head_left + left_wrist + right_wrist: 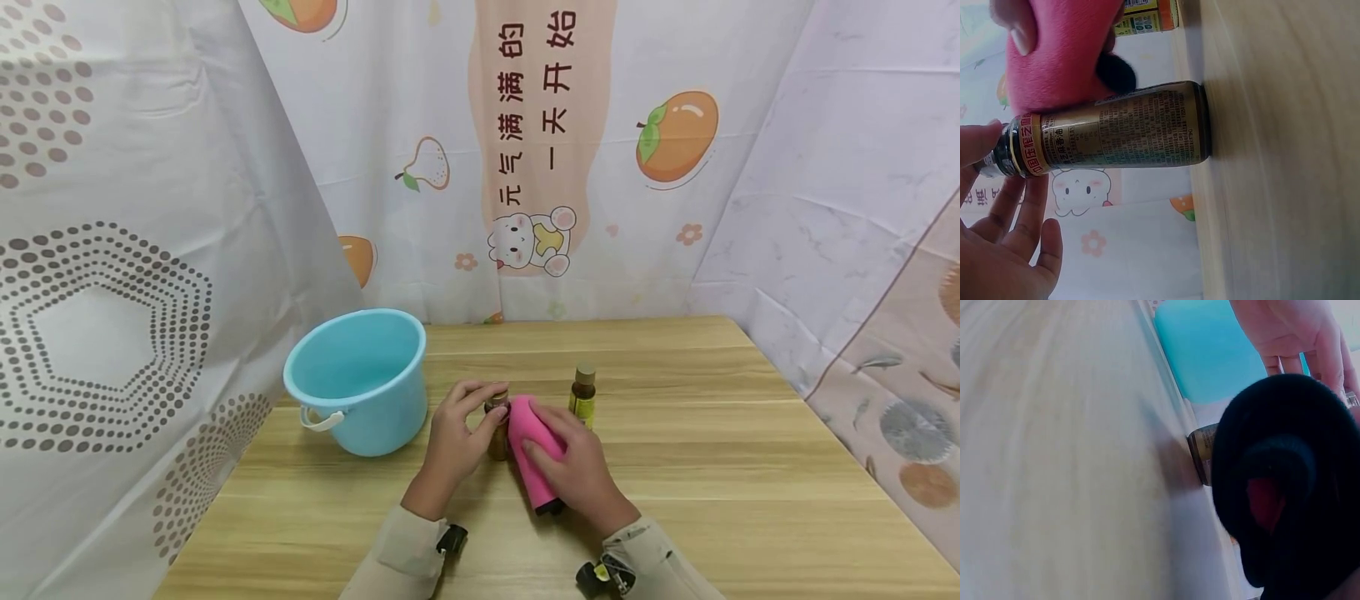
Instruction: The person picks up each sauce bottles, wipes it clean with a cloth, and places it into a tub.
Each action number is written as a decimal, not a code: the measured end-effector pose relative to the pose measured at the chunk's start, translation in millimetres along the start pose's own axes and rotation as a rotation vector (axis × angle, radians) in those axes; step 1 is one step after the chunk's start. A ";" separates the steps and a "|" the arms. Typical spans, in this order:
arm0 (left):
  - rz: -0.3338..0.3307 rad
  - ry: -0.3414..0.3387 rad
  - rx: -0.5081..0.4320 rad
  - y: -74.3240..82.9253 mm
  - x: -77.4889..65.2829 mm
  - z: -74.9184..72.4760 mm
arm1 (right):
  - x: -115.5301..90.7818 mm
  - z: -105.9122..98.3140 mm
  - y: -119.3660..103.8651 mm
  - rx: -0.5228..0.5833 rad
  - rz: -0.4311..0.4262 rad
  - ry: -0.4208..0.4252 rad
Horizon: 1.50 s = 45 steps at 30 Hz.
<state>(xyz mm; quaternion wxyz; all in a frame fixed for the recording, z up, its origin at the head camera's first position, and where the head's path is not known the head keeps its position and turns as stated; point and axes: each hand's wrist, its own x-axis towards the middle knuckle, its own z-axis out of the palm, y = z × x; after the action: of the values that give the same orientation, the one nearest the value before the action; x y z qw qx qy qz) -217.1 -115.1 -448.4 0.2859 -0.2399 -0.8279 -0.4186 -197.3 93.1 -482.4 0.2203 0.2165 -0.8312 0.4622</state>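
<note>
With the fingers of my left hand [456, 429] I pinch the neck of the sesame oil bottle [1138, 128], upright on the tabletop [720, 500], lower middle of the frame. Just right of it slants the pink fabric sleeve [528, 467], black open end toward me; my right hand's [576, 462] fingers curl round it.

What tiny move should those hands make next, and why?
Probably slide the pink cloth down the brown bottle: the right hand holds it apparently against the bottle's side, while the left hand grips the upright bottle's top.
</note>
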 end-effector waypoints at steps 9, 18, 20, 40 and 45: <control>0.012 0.008 -0.006 1.5 -0.2 -0.3 | 0.4 0.1 -0.8 0.060 -0.021 0.023; -0.028 0.003 -0.033 -0.4 -0.5 0.9 | 0.2 0.0 -1.8 0.029 0.005 -0.017; -0.022 0.008 -0.035 -0.9 -0.4 1.5 | 0.2 -0.2 -2.1 0.018 0.024 -0.032; -0.042 0.022 0.002 -1.0 -0.2 3.0 | -0.5 0.6 -0.9 -0.068 0.225 -0.203; -0.037 0.024 0.010 0.2 -0.6 2.3 | -0.3 0.8 -0.5 -0.091 0.244 -0.227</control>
<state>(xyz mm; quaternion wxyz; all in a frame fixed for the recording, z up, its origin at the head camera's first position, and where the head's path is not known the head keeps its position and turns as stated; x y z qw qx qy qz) -217.2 -113.1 -449.8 0.2894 -0.2181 -0.8308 -0.4225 -196.9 92.3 -482.6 0.0770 0.1546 -0.8908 0.4202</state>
